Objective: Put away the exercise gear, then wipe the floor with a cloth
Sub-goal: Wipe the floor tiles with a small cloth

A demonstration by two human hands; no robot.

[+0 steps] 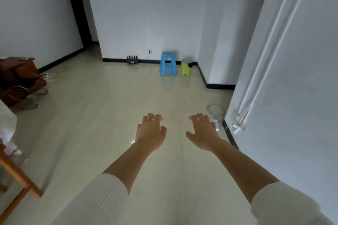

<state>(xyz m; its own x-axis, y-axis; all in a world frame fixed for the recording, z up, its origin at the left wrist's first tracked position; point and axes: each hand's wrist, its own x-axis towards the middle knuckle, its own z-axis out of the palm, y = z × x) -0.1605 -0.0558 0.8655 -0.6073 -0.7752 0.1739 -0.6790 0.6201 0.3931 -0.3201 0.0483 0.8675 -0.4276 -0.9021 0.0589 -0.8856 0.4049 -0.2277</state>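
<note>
Both of my arms reach forward over the pale tiled floor (102,115), sleeves white and pushed up. My left hand (150,132) hovers palm down with its fingers curled and apart, holding nothing. My right hand (204,131) is beside it, also palm down, fingers spread and empty. No exercise gear and no cloth can be made out in this view.
A blue plastic stool (167,63) and a yellow-green pedal bin (186,66) stand at the far wall. A dark rack (132,60) sits by the skirting. A power strip (216,125) and round clear object (215,110) lie near the right door. Wooden furniture (20,78) fills the left.
</note>
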